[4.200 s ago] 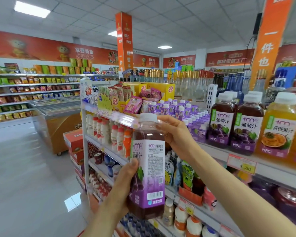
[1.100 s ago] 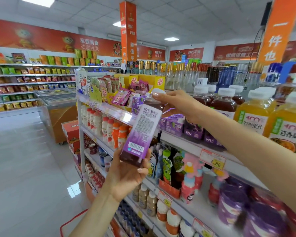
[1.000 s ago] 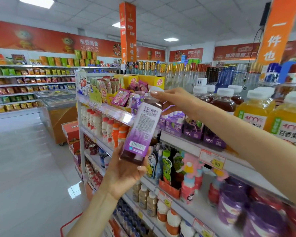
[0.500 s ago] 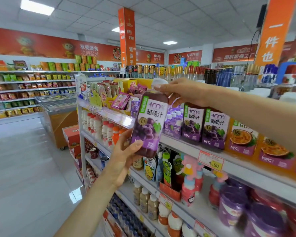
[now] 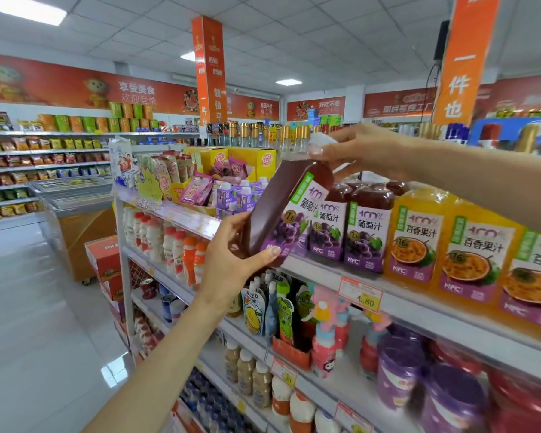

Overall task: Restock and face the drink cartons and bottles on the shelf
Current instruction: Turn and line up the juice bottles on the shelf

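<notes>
Tilted bottle [image 5: 281, 210]: leaning at the top shelf's [image 5: 419, 304] front edge, just left of the standing grape bottles [image 5: 367, 232].
Hands: left hand [image 5: 231, 260] is gripping its base, right hand [image 5: 366, 151] its cap end.
Right: passion fruit bottles [image 5: 416, 239] are standing beside the grape bottles.
Left: small cartons [image 5: 231, 198] are sitting farther along.
Below: drink pouches [image 5: 263, 310] are standing on the next shelf.

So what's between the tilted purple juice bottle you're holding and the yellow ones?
Two upright purple-labelled grape juice bottles stand between the tilted dark grape juice bottle and the yellow plastic juice bottles, seen in the head view.
</notes>
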`<state>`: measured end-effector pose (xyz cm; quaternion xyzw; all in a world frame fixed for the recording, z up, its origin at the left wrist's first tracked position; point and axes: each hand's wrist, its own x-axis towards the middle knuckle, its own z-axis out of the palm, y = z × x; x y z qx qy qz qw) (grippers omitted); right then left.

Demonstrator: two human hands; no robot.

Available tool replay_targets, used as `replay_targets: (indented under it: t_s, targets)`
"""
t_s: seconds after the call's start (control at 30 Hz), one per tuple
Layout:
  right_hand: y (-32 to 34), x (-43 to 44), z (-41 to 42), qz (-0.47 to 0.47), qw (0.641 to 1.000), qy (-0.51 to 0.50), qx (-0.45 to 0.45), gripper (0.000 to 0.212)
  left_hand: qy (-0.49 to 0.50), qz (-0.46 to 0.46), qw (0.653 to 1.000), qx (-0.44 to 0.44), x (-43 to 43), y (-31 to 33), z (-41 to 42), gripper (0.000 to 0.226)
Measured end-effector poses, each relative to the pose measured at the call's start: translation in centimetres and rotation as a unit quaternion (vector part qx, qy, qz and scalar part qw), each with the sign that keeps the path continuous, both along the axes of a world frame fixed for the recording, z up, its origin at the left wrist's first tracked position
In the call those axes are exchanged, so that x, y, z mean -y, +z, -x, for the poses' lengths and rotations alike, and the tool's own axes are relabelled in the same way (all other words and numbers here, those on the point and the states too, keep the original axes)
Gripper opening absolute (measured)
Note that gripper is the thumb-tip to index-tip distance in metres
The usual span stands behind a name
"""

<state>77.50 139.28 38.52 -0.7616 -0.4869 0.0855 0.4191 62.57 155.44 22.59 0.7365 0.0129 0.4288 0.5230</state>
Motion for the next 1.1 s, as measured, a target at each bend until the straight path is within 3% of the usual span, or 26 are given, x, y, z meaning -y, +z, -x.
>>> replay_targets:
  t_s: [0.23, 0.37, 0.47, 0.57, 0.77, 0.87, 1.1]
  targets:
    - [2.8, 3.0, 0.3, -0.056, 0.998, 0.009, 0.018, 0.029, -0.082, 0.054, 0.995, 0.033, 1.9, 2.5, -3.5, 0.053]
    - [5.6, 3.7, -0.3, -0.103, 0.990, -0.056, 0.077, 0.030, -0.128, 0.034, 0.991, -0.004, 2.3, 5.4, -6.6, 0.054]
    - [8.4, 4.2, -1.3, -0.141, 0.977, -0.116, 0.106, 0.027, -0.090, -0.060, 0.993, -0.052, 2.4, 7.8, -8.9, 0.053]
    - [10.8, 4.9, -2.8, -0.174, 0.961, -0.179, 0.123, 0.039, -0.036, -0.176, 0.981, -0.069, 2.6, 8.8, -10.9, 0.065]
    - [11.6, 5.3, -5.9, -0.147, 0.945, -0.255, 0.143, 0.042, 0.022, -0.448, 0.887, -0.110, 3.6, 9.3, -14.0, 0.067]
    - [10.6, 5.0, -7.3, -0.109, 0.942, -0.280, 0.153, 0.030, 0.023, -0.488, 0.862, -0.133, 3.8, 9.2, -15.0, 0.068]
    - [9.4, 4.6, -9.3, -0.085, 0.947, -0.277, 0.139, 0.038, 0.053, -0.534, 0.832, -0.141, 3.7, 9.8, -15.5, 0.070]
